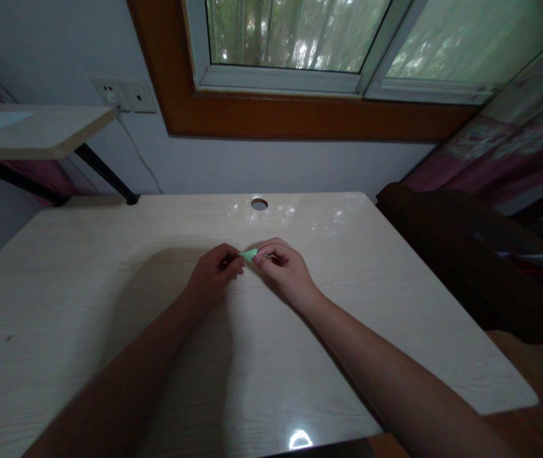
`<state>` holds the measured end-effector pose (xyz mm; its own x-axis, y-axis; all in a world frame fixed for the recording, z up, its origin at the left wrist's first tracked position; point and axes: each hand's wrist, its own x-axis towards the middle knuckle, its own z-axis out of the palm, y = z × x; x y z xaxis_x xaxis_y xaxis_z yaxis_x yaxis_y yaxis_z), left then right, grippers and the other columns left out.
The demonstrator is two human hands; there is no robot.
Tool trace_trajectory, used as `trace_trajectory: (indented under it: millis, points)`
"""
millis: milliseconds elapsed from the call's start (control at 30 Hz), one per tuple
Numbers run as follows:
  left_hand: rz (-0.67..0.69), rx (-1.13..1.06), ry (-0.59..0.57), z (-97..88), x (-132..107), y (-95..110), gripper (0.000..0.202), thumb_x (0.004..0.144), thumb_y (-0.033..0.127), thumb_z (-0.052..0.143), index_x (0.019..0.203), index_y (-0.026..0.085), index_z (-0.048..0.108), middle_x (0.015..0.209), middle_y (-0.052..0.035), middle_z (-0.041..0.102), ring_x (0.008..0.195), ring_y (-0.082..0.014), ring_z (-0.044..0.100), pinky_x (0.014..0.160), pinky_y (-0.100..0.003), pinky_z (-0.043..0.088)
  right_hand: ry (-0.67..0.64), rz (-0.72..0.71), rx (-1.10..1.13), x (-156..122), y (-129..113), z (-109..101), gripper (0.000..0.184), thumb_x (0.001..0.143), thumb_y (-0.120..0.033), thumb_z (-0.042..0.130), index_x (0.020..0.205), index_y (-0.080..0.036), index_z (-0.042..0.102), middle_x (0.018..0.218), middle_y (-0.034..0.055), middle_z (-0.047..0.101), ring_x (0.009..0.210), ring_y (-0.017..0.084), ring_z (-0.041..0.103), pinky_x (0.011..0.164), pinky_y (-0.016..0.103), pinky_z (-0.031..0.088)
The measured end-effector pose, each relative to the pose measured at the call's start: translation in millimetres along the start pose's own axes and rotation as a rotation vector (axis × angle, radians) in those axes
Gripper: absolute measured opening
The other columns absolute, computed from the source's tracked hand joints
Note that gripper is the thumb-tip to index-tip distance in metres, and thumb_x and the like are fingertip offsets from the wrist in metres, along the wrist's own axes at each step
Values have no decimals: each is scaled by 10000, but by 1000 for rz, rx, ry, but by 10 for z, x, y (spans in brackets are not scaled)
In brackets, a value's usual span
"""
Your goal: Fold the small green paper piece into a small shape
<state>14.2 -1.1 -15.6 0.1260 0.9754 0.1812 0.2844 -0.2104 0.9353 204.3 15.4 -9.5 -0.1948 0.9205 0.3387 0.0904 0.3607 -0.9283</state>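
Between my two hands, above the far middle of the desk, is a small light-green folded piece that looks like paper [248, 255]. It narrows to a point on its left side. My left hand [214, 270] pinches that narrow end between thumb and fingers. On the wider right end, the thumb and fingertips of my right hand [284, 264] are closed. The fingers cover both ends of the piece, so its full shape is hidden. Both forearms reach in from the near edge over the pale wood-grain desk [271, 356].
A round cable hole [259, 204] lies near the desk's back edge. At the left, a raised shelf [37, 137] stands on black metal legs. A cord [140, 152] hangs from the wall socket [125, 97]. Behind is a window with a brown frame [271, 117]; dark furniture [462, 254] stands right.
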Motion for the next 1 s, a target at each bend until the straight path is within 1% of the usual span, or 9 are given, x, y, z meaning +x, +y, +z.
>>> trace_trajectory:
  millis: [167,333,567,800,1000]
  points:
    - [14,1,-37,-3,8,11,191,888,357,620,902,171,665,773,-29,695,666,-137,632,632,-241,505,7,43,48,3,-10,4,68,795,-260,718,754,-213,693,915,40,673,877,182,633,762,325,493]
    - [31,31,-63,-13,-4,76,221,909,312,567,809,169,702,748,-30,712,690,-143,653,692,-252,515,5,38,19,-5,2,9,74,805,-265,705,761,-209,687,918,43,679,863,178,631,762,329,502]
    - [-10,-73,-86,-9,-9,132,246,910,305,545,808,154,711,733,-38,716,687,-146,665,687,-250,537,18,-8,-38,-14,-48,16,62,809,-244,691,755,-214,683,895,44,682,846,182,640,733,322,512]
    - [-27,-77,-86,-7,0,145,258,907,310,541,792,148,706,729,-45,715,676,-145,662,682,-253,541,39,-17,-60,-21,-38,31,39,801,-217,679,762,-213,682,893,48,684,831,181,645,697,307,518]
    - [-35,-117,-89,-3,-3,131,245,892,349,584,820,143,696,717,-39,705,676,-141,651,680,-253,541,32,-45,-63,-16,-39,34,45,794,-196,676,753,-211,686,873,45,678,828,177,644,692,302,522]
